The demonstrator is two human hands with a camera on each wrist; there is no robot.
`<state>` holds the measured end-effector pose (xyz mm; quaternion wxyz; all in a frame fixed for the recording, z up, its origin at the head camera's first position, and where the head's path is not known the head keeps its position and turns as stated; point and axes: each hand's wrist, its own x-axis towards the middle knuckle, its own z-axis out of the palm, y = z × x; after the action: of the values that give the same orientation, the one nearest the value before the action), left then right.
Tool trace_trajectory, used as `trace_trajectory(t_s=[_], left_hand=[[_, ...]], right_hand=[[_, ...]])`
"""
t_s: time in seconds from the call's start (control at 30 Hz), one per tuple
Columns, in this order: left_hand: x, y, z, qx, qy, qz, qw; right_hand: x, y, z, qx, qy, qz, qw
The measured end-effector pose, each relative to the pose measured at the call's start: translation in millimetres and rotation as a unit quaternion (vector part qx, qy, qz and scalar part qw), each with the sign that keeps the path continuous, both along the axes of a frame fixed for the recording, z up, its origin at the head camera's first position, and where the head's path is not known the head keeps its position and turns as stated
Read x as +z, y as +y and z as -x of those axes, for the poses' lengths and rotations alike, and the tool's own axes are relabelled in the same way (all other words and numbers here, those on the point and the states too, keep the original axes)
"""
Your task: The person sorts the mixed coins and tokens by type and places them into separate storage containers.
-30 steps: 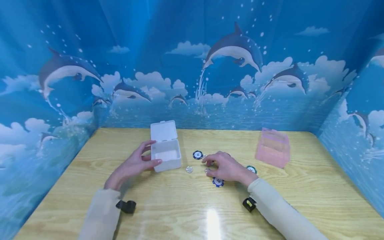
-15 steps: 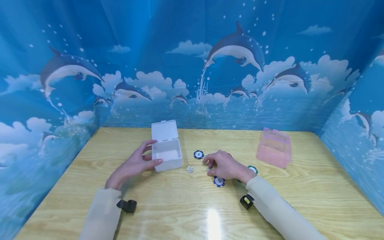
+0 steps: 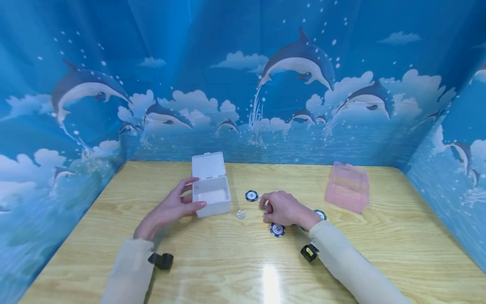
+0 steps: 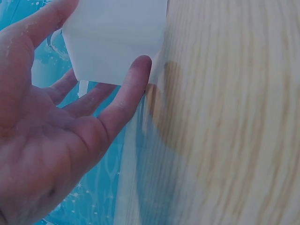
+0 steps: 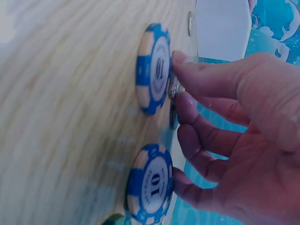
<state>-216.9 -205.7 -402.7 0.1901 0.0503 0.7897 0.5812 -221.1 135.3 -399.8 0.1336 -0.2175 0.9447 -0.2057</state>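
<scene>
My left hand (image 3: 176,207) grips a white plastic box (image 3: 217,207) by its left side, thumb on the front and fingers behind. The box's lid (image 3: 208,165) stands back, and its inside shows bare. Up close, the left wrist view has the fingertips on the box wall (image 4: 117,42). My right hand (image 3: 284,209) is low over the table, thumb and forefinger around a silver coin (image 5: 174,87). Just beneath the hand lies a blue poker chip (image 3: 277,229) marked 10. Another silver coin (image 3: 241,214) lies between the box and the right hand.
A dark blue-rimmed poker chip (image 3: 251,196) lies beyond the right hand's fingers. Beside the right wrist is a green-rimmed chip (image 3: 320,214), partly covered. A pink translucent case (image 3: 347,188) lies at the back right. A dolphin-print curtain (image 3: 243,105) hangs behind the table.
The right hand has shifted slightly to the right, and its fingers have drawn in around the coin. My left hand keeps its hold on the box.
</scene>
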Motion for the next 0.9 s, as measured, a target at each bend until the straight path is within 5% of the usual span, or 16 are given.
trace_trajectory(t_s=[0.5, 0.9], left_hand=[[-1.6, -0.4, 0.5, 0.003, 0.001, -0.004, 1.0], [-1.5, -1.3, -0.7, -0.007, 0.008, -0.011, 0.9999]], right_hand=[[-0.2, 1.4, 0.6, 0.004, 0.009, -0.004, 0.9999], [-0.6, -1.7, -3.1, -0.03, -0.007, -0.005, 0.9995]])
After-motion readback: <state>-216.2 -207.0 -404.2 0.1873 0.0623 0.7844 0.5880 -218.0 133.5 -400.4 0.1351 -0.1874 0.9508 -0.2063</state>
